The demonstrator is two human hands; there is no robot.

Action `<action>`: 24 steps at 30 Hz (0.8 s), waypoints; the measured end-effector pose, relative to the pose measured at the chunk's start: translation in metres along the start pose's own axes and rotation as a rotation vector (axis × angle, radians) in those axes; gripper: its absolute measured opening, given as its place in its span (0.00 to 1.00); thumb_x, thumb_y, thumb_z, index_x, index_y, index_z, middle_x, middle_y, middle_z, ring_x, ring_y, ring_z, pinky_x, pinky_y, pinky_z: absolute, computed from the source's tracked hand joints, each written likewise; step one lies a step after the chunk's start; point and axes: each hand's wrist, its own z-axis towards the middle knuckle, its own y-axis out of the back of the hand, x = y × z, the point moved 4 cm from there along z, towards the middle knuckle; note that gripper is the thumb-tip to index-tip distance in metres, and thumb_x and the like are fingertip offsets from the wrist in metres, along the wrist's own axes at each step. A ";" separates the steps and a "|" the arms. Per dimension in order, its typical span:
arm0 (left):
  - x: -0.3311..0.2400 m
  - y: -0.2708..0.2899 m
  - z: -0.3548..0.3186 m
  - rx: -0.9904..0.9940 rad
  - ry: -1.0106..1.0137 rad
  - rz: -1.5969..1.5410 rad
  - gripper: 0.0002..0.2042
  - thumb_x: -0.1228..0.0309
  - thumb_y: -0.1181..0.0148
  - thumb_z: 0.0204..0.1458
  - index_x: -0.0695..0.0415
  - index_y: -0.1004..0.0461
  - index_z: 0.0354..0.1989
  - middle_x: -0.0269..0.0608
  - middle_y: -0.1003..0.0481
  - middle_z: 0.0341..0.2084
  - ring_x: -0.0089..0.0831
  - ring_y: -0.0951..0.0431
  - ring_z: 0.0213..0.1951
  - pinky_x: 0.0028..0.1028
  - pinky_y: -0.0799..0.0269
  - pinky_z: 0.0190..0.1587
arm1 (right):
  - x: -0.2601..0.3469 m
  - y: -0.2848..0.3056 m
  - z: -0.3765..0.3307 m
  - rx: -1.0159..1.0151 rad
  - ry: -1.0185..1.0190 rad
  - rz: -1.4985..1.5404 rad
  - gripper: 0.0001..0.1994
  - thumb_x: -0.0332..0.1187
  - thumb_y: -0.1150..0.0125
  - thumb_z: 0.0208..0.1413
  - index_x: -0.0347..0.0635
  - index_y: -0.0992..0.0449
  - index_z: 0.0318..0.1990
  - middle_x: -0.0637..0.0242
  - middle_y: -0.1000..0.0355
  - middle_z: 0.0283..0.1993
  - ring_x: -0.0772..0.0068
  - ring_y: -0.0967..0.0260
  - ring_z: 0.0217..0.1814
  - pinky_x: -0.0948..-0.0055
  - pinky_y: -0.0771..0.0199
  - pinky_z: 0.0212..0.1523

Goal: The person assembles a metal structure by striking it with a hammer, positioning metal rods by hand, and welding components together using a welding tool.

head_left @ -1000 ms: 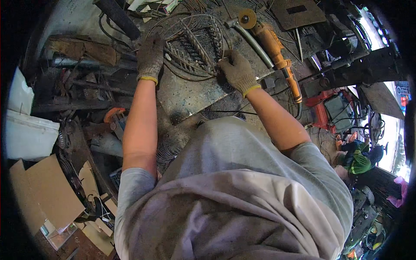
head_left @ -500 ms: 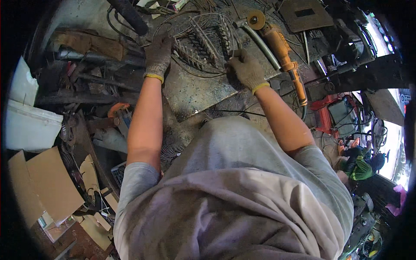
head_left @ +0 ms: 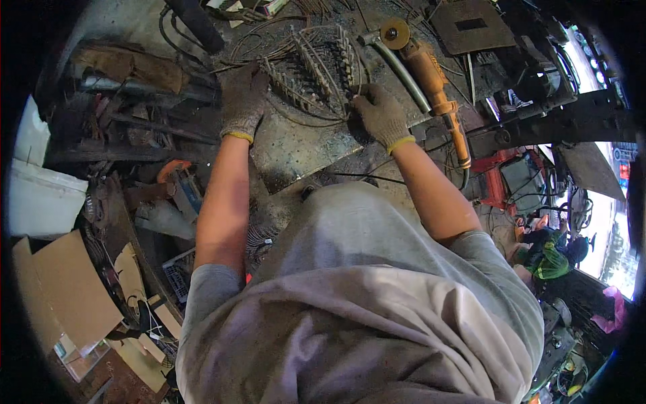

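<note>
A dark metal rod frame [head_left: 316, 71], with rows of short spiky pieces along its bars and a curved rod round it, lies on a worn metal plate [head_left: 289, 158]. My left hand [head_left: 242, 101], in a grey knit glove with a yellow cuff, is closed at the frame's left end; its fingertips are partly hidden. On the frame's right side, my right hand [head_left: 382, 116], gloved alike, has its fingers curled against the near corner. An orange angle grinder [head_left: 431, 77] with a tan disc lies to the right, beside a hammer with a metal-tube handle [head_left: 404, 74].
Loose wire and rods [head_left: 269, 40] lie behind the frame. A dark plate with a slot [head_left: 471, 25] is at the far right. A red-framed machine [head_left: 494, 178] stands to the right on the floor. Cardboard [head_left: 70, 289] and scrap metal fill the left side.
The view has shifted slightly. My left hand has moved a little nearer to me along the frame's left end. My right hand stays at the near right corner, and the grinder lies still.
</note>
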 end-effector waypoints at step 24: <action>-0.025 0.013 -0.041 -0.160 -0.106 0.118 0.24 0.56 0.43 0.62 0.56 0.26 0.62 0.53 0.23 0.57 0.53 0.22 0.57 0.45 0.27 0.59 | 0.002 0.019 -0.015 -0.153 0.194 -0.173 0.22 0.48 0.38 0.59 0.45 0.21 0.54 0.46 0.21 0.46 0.43 0.24 0.52 0.50 0.25 0.54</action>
